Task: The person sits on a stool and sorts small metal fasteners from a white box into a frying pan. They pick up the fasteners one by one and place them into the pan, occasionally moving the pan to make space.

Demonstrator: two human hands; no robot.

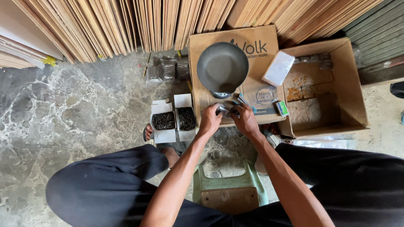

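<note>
You sit on a low green stool [229, 185] with your knees spread, dark trousers filling the bottom of the view, and both forearms reach forward over the mottled stone floor [75, 109]. Your left hand [210, 120] and right hand [245, 120] meet at the near edge of a closed cardboard box [252, 42], fingers curled in and pinching a small clear packet [227, 110] between them; what the packet holds is too small to tell. Just beyond your hands, on the same box, stands a weighing scale with a round dark pan [222, 66]. To the left of your left hand, on the floor, two small open white boxes of dark nails [173, 120] sit side by side. To the right stands an open cardboard carton [336, 84], a white packet [278, 68] resting on its near rim. Farthest away, stacked plywood sheets [126, 25] lean upright against the wall.
</note>
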